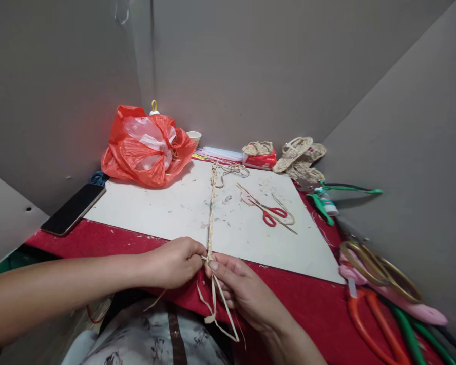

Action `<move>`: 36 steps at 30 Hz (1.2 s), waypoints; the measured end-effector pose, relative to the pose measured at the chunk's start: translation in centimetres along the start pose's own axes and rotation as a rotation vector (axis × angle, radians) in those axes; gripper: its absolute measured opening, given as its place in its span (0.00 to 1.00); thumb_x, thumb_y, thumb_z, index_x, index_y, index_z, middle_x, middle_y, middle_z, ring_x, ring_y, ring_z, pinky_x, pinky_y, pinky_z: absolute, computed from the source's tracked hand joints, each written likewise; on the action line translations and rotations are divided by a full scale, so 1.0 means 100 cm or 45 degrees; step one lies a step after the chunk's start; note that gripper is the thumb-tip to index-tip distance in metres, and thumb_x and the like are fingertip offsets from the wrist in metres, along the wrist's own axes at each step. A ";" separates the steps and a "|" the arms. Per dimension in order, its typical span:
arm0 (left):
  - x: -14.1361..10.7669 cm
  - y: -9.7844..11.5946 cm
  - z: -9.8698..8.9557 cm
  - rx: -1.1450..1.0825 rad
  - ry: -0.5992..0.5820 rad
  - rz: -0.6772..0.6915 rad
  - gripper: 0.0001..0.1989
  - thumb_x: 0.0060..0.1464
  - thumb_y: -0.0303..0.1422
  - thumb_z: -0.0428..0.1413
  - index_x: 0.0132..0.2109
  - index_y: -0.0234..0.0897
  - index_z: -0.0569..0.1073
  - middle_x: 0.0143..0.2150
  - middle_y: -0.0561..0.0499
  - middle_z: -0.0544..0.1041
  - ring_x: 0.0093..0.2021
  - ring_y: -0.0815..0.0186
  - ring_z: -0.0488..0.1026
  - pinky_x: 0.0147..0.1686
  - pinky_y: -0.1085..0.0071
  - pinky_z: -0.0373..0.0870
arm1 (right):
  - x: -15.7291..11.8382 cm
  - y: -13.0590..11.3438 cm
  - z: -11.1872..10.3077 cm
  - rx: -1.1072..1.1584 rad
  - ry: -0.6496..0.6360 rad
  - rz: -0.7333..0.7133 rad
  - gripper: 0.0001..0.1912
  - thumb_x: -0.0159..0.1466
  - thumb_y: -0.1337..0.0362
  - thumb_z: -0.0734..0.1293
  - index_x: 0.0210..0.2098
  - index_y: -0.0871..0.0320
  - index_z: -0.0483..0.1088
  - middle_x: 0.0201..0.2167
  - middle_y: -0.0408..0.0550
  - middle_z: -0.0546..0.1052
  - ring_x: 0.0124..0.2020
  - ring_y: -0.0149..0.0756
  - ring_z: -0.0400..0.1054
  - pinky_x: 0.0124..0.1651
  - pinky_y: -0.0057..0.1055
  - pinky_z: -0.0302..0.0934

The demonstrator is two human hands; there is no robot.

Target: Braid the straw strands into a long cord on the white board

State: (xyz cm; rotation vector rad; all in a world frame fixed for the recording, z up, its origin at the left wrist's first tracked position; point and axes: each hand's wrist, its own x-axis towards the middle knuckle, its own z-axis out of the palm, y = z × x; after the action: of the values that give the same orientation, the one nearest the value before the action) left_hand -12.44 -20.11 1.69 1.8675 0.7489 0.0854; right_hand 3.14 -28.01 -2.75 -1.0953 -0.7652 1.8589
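A pale straw braid [212, 213] runs down the white board toward me, its far end a loose tangle. At its near end my left hand [180, 261] is closed, pinching a strand off to the left. Just right of it, my right hand [235, 284] grips the braid's working end between thumb and fingers. Loose straw strands [215, 304] hang below my fingers over the table edge and my lap. Red-handled scissors [268, 210] lie on the board to the right, with cut straw strips around them.
A red plastic bag [148, 147] sits at the back left, with a black phone [74, 209] in front of it. Woven straw sandals [300, 154] are piled at the back right. Large orange-handled cutters [372, 324] and gold-handled scissors [380, 268] lie along the right edge. Grey panels enclose the table.
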 end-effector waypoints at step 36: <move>0.011 -0.023 0.032 -0.481 0.101 0.119 0.14 0.54 0.36 0.48 0.24 0.34 0.64 0.20 0.58 0.60 0.23 0.74 0.55 0.25 0.75 0.54 | -0.018 0.022 0.022 -1.284 0.716 -0.509 0.16 0.65 0.60 0.55 0.23 0.58 0.61 0.15 0.40 0.62 0.16 0.27 0.54 0.22 0.26 0.43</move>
State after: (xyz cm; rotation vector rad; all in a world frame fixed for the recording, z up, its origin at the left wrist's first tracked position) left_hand -11.32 -21.58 -1.95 1.5433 0.6481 0.3397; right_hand 0.87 -30.89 -2.87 -1.7878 -1.4808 0.6955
